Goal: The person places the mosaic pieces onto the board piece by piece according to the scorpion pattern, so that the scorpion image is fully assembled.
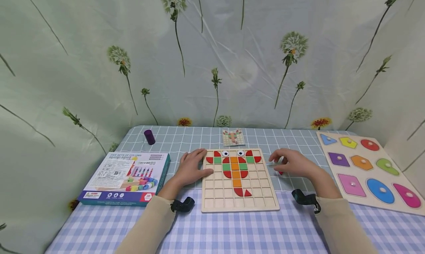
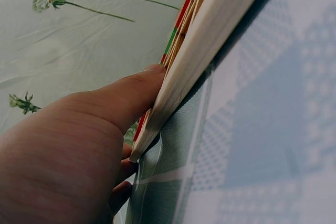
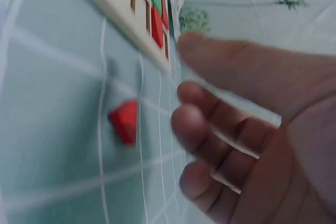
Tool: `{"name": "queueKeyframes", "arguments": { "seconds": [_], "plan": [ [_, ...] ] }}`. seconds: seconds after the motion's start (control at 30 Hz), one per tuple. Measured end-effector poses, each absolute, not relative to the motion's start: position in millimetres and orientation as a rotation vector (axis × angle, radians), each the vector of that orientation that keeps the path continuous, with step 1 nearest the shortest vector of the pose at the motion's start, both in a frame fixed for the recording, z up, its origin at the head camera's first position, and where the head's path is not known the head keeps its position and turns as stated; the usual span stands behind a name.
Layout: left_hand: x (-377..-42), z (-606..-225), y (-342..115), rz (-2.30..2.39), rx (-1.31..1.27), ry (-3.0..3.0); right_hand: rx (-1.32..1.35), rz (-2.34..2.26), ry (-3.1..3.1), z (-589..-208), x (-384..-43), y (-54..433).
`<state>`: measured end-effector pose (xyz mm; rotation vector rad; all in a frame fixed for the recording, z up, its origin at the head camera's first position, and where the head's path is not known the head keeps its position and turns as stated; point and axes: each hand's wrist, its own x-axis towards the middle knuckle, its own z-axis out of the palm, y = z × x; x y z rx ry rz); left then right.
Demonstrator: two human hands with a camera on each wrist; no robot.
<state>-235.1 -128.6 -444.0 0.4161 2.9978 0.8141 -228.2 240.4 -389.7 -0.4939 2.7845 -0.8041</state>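
A wooden grid board [image 1: 219, 206] lies in the middle, with red, green and orange pieces and two eye pieces forming a figure. At its left edge rests my left hand [image 1: 190, 169], thumb on the board's face and the other fingers by the upper left corner. In the left wrist view, the thumb [image 2: 134, 90] touches the board's rim [image 2: 186, 72]. Right of the board hovers my right hand [image 1: 295, 163], fingers loosely bent and holding nothing. A small red piece [image 3: 125, 121] lies on the cloth close to its fingertips, partly hidden by the hand in the head view.
Behind the board is a picture card [image 1: 233, 137] of a similar figure. A purple cylinder [image 1: 149, 137] stands at the back left, above a boxed bead set [image 1: 124, 178]. On the right lies a shape puzzle board [image 1: 362, 169] with knobbed pieces. A flowered curtain [image 1: 212, 54] hangs behind.
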Motion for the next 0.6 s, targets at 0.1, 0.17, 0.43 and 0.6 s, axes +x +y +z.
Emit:
{"name": "queueKeyframes", "arguments": {
  "seconds": [0.1, 0.17, 0.43, 0.6],
  "plan": [
    [-235.0, -444.2, -128.5, 0.814, 0.413, 3.000, -0.514, -0.757, 2.801, -392.3, -229.7, 249.9],
    [-235.0, -444.4, -128.7, 0.815, 0.413, 3.002, -0.525, -0.750, 2.791, -394.2, -230.3, 254.4],
    [-235.7, -445.8, -129.4, 0.802, 0.413, 3.005, -0.488, -0.775, 2.726, -402.1, -233.0, 260.4],
    [-236.2, -445.8, -129.3, 0.798, 0.420, 3.004, -0.477, -0.796, 2.717, -404.2, -232.4, 255.2]
  ]
}}
